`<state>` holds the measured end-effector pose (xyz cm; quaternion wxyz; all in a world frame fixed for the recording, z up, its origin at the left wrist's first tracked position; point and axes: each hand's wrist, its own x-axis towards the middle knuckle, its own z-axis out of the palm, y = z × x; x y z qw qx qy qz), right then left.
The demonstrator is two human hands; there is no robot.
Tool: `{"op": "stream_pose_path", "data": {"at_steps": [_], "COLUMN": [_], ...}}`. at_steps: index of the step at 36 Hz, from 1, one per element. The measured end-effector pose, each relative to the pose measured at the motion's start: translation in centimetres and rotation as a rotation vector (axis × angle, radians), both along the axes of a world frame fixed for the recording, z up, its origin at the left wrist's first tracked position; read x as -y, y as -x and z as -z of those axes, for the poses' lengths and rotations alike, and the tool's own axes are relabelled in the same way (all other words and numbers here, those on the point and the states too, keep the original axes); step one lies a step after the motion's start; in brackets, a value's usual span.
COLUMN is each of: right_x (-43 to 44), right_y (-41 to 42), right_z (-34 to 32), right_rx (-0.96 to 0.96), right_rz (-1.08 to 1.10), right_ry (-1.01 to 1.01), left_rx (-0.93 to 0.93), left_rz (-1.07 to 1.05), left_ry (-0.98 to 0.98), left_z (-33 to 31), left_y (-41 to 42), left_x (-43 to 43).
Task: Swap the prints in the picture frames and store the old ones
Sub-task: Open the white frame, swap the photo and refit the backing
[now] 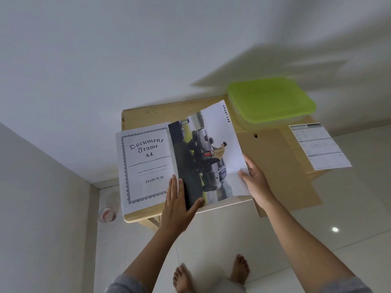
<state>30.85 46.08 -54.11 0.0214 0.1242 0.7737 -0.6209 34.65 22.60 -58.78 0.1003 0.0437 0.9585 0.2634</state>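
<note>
Left fingers (174,187) are straight and flat, lying across the seam where the truck print (208,153) overlaps the Document Frame A4 insert sheet (146,163). The thumb is spread onto the print's lower left corner. So your left hand (179,206) presses; it doesn't grip.

Left to right:
- Lower left, on the floor: small round clear thing (107,214), can't tell what it is.
- Centre-left, on the wooden table (135,115): the insert sheet lies flat and pokes a little past the table's left edge.
- Picture centre: the truck print covers the insert's right side, with "SMART CAB" near its upper right corner.
- Your right hand (257,182) has the print's right edge. Thumb is on top and index finger along the edge; the other fingers are hidden, likely underneath. I read it as a pinch.
- Right of centre: brown backing board (281,166), hanger clip (255,135) facing up, sticking out past the table's front edge.
- Upper right: clear box with green lid (271,100), lid on.
- Far right: specification sheet (319,146), overhanging the table.
- The frame itself I can't make out.

Handling, my call: the print is thin paper, light and floppy, and it looks glossy, so it will crease and smudge easily. Hold it at opposite edges with both hands, on the margins only. Don't lift it by one corner. The board is stiff, so take it by its long edges.
</note>
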Motion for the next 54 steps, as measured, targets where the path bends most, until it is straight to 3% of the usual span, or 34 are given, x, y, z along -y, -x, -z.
{"op": "stream_pose_path", "data": {"at_steps": [7, 12, 16, 21, 26, 33, 45, 54], "right_x": [-1.4, -3.6, -8.0, -10.0, -17.0, -27.3, -40.2, -43.1], "right_y": [-0.2, -0.7, -1.1, -1.8, -1.8, -2.5, -2.1, 0.8], "right_z": [-0.9, -2.8, -3.7, -4.1, -5.0, -4.6, -0.2, 1.0], "right_rx": [-0.070, -0.097, -0.141, -0.103, -0.112, 0.017, 0.246, 0.294], "right_rz": [0.048, 0.128, 0.176, 0.188, 0.195, 0.198, 0.228, 0.124], "right_ry": [0.169, 0.299, 0.349, 0.361, 0.263, -0.139, -0.392, -0.522], "left_rx": [-0.055, 0.021, 0.070, 0.151, 0.222, 0.334, 0.476, 0.366], "left_rz": [-0.088, -0.137, -0.036, -0.098, -0.107, -0.126, -0.148, -0.224], "left_ry": [-0.221, -0.522, -0.618, -0.768, -0.870, -0.970, -0.784, -0.514], "left_z": [-3.3, -5.3, -7.5, -7.2, -7.8, -6.4, -1.9, -0.2], "left_y": [2.3, 4.9, 6.2, 6.8, 7.3, 5.7, 4.1, 5.0], "left_x": [-2.3, -4.0, -8.4, -10.4, -17.1, -27.3, -40.9, -44.2]}}
